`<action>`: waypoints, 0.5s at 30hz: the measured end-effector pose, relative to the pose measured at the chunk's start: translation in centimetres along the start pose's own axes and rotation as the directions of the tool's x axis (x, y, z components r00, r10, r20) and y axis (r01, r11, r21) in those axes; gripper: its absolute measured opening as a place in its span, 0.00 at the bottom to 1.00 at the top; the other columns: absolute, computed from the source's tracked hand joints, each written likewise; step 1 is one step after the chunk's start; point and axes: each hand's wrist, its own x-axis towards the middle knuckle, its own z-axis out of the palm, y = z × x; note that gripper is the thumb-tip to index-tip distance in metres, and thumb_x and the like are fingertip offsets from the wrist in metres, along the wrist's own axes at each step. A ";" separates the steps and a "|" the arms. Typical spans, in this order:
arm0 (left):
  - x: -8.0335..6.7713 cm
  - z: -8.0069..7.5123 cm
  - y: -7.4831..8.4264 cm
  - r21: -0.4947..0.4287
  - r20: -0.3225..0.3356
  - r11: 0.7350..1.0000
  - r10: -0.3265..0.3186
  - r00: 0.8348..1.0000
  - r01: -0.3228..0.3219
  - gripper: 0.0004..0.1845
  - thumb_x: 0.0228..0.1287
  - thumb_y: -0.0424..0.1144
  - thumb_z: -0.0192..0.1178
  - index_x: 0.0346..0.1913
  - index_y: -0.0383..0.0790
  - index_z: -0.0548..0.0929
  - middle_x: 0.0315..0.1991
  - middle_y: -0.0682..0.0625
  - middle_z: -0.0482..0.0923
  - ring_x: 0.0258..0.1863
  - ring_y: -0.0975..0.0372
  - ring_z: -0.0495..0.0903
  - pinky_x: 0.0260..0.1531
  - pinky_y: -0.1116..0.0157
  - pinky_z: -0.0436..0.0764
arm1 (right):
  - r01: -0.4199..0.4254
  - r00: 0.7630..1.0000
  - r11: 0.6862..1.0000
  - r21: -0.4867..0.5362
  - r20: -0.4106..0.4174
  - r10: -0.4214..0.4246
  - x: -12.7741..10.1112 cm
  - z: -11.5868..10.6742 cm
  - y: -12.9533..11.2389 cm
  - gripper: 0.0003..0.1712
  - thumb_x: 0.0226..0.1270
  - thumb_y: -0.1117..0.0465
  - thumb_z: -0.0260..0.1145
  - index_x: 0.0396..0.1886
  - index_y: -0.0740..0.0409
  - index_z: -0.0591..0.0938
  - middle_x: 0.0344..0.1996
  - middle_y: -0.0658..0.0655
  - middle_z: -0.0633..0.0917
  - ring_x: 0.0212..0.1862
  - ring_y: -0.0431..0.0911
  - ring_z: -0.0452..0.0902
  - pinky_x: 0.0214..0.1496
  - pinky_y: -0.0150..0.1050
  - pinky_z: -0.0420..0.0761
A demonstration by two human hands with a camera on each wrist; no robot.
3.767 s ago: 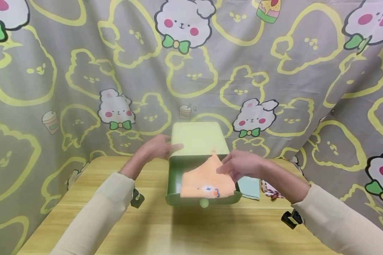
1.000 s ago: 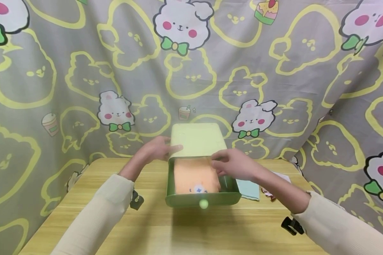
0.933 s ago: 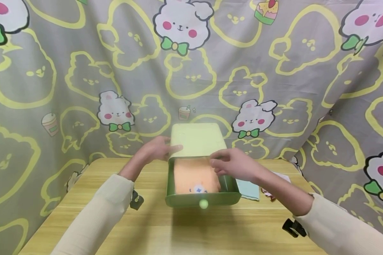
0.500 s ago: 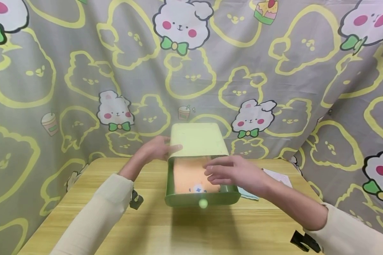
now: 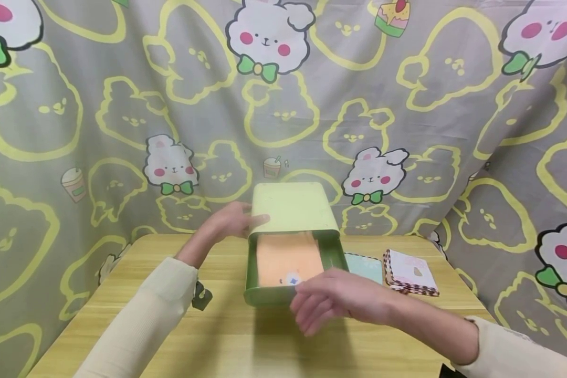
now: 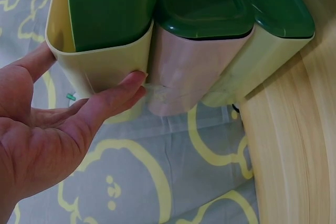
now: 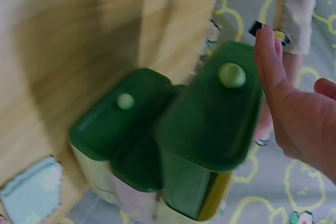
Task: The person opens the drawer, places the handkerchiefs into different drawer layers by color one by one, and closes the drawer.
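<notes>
Right hand [image 5: 335, 300], fingers loosely extended and holding nothing, hides one front corner of the green drawer [image 5: 266, 298], which points toward the person, long axis front-to-back; left hand [image 5: 233, 219] grips its cabinet [image 5: 293, 207]. Orange cloth [image 5: 288, 257] lies inside; blue cloth [image 5: 365, 269] and white cloth [image 5: 408, 268] sit rightward on the worktop [image 5: 160, 252].

In the head view, the person's right grip [image 5: 335, 300] covers the round knob [image 7: 232, 75] and part of the front of the green drawer [image 5: 266, 297], while the rear end of the orange cloth [image 5: 288, 257] runs out of sight beneath the pale yellow casing [image 5: 293, 207]. The left grip [image 5: 233, 218] is partly hidden behind that casing, and the print on the white folded cloth [image 5: 408, 270] is too small to make out. Blur softens the worktop [image 7: 68, 51] in the right wrist view, whose right edge crops the right grip.
</notes>
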 end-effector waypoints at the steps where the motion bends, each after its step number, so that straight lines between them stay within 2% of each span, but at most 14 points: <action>1: 0.0 0.0 0.0 -0.003 0.002 1.000 -0.001 1.000 0.001 0.42 0.67 0.61 0.63 0.74 0.34 0.68 0.52 0.41 0.84 0.46 0.55 0.83 0.55 0.55 0.81 | -0.025 1.000 1.000 0.005 0.016 0.025 0.1 0.0 0.4 0.27 0.76 0.51 0.56 0.47 0.76 0.81 0.36 0.64 0.89 0.38 0.52 0.88 0.48 0.48 0.88; 5: 0.1 0.0 0.0 -0.004 0.008 1.000 0.000 1.000 0.000 0.43 0.68 0.60 0.63 0.74 0.34 0.67 0.52 0.41 0.83 0.46 0.55 0.83 0.55 0.55 0.81 | -0.112 0.993 0.993 0.035 0.047 0.111 0.4 0.1 2.0 0.29 0.76 0.48 0.55 0.46 0.75 0.81 0.34 0.62 0.89 0.36 0.49 0.88 0.46 0.47 0.88; 10: 0.2 -0.1 0.0 0.023 0.002 1.000 0.019 1.000 -0.019 0.41 0.69 0.60 0.62 0.73 0.33 0.69 0.52 0.40 0.84 0.44 0.55 0.84 0.54 0.56 0.82 | -0.162 0.987 0.984 0.072 0.024 0.161 0.6 -0.1 3.4 0.30 0.76 0.46 0.55 0.48 0.74 0.80 0.36 0.64 0.89 0.36 0.49 0.87 0.48 0.46 0.88; 15: 0.2 0.0 0.0 0.056 -0.007 0.997 0.052 0.999 -0.051 0.37 0.70 0.60 0.61 0.69 0.34 0.74 0.50 0.41 0.85 0.42 0.56 0.85 0.53 0.56 0.82 | -0.179 0.983 0.978 0.107 -0.022 0.182 0.8 -0.2 3.9 0.37 0.77 0.45 0.55 0.62 0.78 0.71 0.45 0.68 0.86 0.46 0.55 0.86 0.55 0.49 0.86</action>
